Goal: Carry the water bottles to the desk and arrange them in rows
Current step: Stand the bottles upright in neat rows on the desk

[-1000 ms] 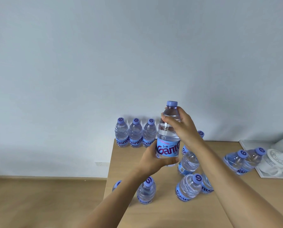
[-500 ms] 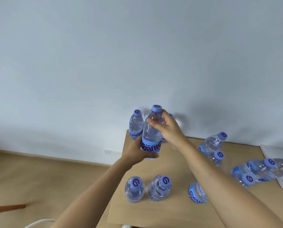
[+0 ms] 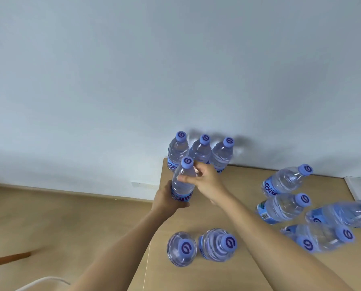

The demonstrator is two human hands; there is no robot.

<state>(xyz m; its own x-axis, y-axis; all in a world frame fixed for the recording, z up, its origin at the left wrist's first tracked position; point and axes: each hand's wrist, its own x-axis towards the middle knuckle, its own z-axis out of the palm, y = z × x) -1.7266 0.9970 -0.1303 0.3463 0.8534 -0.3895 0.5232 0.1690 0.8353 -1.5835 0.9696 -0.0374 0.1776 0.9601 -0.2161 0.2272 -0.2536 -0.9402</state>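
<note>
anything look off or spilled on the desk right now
No spill shows. The loose bottles on the desk's right stand scattered, not in rows like the back row. Both hands hold one bottle at the left edge.

A clear water bottle (image 3: 182,183) with a lilac cap and blue label is held upright at the far left corner of the wooden worktop (image 3: 234,208), gripped low by the left hand (image 3: 167,201) and near the neck by the right hand (image 3: 206,180). Just behind it, three matching bottles (image 3: 200,153) are lined up in a row against the wall. Two more bottles (image 3: 200,246) are seen standing side by side at the near left edge, while six bottles (image 3: 301,208) are clustered loosely to the right.
</note>
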